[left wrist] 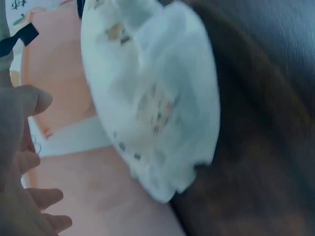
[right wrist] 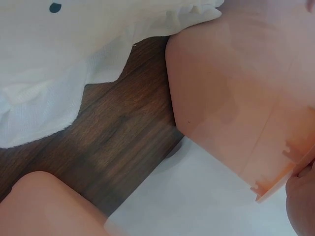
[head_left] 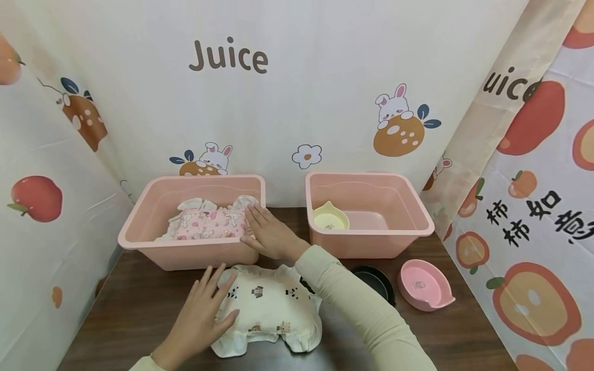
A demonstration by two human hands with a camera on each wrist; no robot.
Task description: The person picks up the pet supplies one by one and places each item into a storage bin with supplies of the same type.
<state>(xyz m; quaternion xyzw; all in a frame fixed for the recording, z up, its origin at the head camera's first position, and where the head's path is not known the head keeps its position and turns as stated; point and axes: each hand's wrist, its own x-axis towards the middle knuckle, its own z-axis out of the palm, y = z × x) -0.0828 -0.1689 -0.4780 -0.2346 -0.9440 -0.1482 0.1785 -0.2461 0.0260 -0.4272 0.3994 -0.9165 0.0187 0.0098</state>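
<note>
A pink printed cushion [head_left: 211,221] with white ruffles lies inside the left pink bin [head_left: 195,256]. My right hand [head_left: 274,234] reaches over that bin's right rim, fingers extended, fingertips at the cushion's ruffled corner. In the right wrist view, only a bit of this hand shows at the right edge, beside the bin's outer wall [right wrist: 231,98]. A cream cushion [head_left: 269,301] with small animal prints lies on the table before the bin. Spread fingers of my left hand [head_left: 201,309] hover by its left edge, gripping nothing. The left wrist view shows the cream cushion [left wrist: 152,98] blurred.
To the right stands a second pink bin [head_left: 366,245] with a pale yellow dish [head_left: 331,219] inside. A black round dish [head_left: 377,281], partly behind my right forearm, and a pink dish [head_left: 424,286] sit on the dark wooden table [head_left: 125,314]. Printed curtains [head_left: 287,103] enclose the table.
</note>
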